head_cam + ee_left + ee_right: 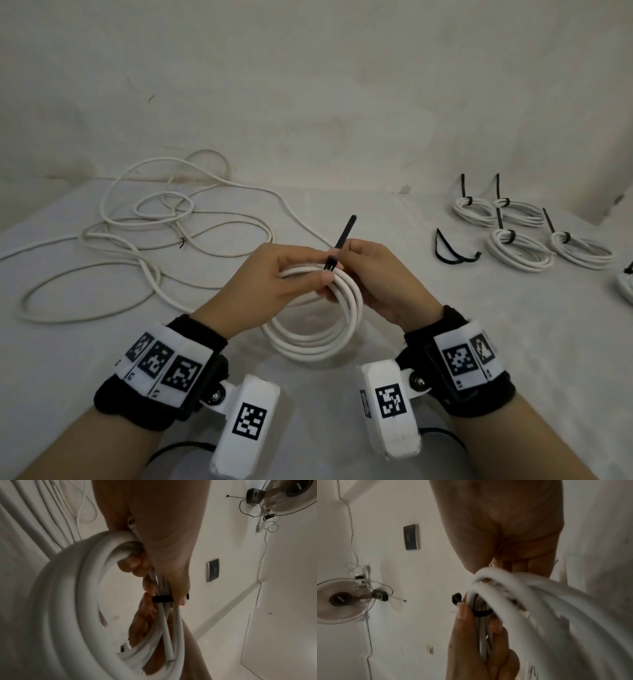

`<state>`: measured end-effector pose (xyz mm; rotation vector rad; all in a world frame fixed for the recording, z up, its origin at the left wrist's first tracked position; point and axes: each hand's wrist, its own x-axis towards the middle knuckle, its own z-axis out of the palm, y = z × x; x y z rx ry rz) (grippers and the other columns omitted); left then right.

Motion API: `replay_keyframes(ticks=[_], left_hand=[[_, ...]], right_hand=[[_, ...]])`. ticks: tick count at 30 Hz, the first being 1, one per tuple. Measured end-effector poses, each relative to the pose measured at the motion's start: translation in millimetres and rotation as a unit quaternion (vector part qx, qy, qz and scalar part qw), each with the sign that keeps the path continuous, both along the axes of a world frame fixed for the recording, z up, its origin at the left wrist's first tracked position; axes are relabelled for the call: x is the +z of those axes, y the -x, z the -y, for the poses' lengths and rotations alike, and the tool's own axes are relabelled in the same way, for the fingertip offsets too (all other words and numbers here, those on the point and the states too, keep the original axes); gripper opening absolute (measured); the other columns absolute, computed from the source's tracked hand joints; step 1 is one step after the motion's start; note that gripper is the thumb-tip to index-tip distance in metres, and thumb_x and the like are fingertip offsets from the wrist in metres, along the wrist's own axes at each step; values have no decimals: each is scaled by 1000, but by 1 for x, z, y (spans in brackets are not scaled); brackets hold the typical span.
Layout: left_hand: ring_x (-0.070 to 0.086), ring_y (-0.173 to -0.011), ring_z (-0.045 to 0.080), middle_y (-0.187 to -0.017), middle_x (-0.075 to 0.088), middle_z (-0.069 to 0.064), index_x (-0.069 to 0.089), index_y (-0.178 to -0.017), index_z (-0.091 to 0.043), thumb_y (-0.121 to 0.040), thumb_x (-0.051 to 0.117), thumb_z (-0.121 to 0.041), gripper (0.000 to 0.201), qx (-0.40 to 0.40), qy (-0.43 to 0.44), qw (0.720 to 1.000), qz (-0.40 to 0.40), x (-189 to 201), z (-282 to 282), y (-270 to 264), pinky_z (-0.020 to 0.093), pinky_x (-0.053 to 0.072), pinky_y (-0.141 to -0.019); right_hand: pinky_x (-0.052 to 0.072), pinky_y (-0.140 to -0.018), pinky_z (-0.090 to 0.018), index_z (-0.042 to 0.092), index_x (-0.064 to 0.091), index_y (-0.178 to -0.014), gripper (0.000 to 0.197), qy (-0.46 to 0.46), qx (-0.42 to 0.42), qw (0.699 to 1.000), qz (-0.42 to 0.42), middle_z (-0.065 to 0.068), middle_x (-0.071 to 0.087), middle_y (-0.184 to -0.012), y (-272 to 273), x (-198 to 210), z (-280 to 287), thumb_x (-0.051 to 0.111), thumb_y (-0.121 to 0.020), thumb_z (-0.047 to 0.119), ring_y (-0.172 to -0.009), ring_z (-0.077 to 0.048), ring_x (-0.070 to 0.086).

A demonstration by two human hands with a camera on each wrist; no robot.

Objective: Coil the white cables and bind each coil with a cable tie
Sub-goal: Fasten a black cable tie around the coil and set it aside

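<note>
- The turns could spring apart if the left hand [274, 274] eases its hold before the cable tie [337, 251] is pulled snug; a loose tie would let the coil [318, 308] slip out.
- The left hand is clamped on the coil's top, thumb beside the tie's head.
- The right hand [380, 277] pinches the tie's tail, which sticks up between both hands.
- The coil hangs below the hands, above the table [445, 342]; loose cable [154, 240] lies to the left.
</note>
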<state>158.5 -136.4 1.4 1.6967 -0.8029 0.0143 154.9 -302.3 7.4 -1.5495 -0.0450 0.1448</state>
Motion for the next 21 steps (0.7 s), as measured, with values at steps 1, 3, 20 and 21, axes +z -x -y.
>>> replay_keyframes(ticks=[1, 3, 20, 21], left_hand=[[60, -56, -6, -64, 69, -16, 69, -99, -20, -83, 63, -8, 21, 7, 13, 1000, -13, 0, 0, -1, 4, 42, -57], [45, -41, -1, -54, 60, -15, 72, -98, -18, -83, 63, -11, 18, 24, 41, 998, -51, -1, -1, -3, 7, 33, -44], [28, -44, 11, -58, 54, 2, 75, -94, -21, -74, 60, -32, 27, 7, 72, 991, -116, 2, -6, -3, 20, 26, -41], [28, -45, 11, -58, 53, 1, 74, -95, -19, -74, 60, -33, 29, 8, 69, 991, -116, 2, -6, -3, 20, 26, -41]], right_hand=[[52, -53, -28, 4, 58, -81, 13, -2, -32, 999, 39, -7, 68, -66, -1, 0, 0, 57, -94, 9, -54, -16, 65], [55, -56, -28, 3, 62, -86, 3, -40, -91, 987, 123, -10, 70, -76, -3, 0, 3, 63, -87, 1, -62, -18, 69], [53, -69, -29, 17, 73, -95, 23, 168, -22, 892, 419, 0, 68, -84, -7, -1, 17, 70, -80, 0, -78, -12, 66], [53, -69, -30, 17, 73, -96, 23, 168, -20, 893, 418, 0, 68, -84, -7, -1, 17, 70, -80, 0, -78, -12, 66]])
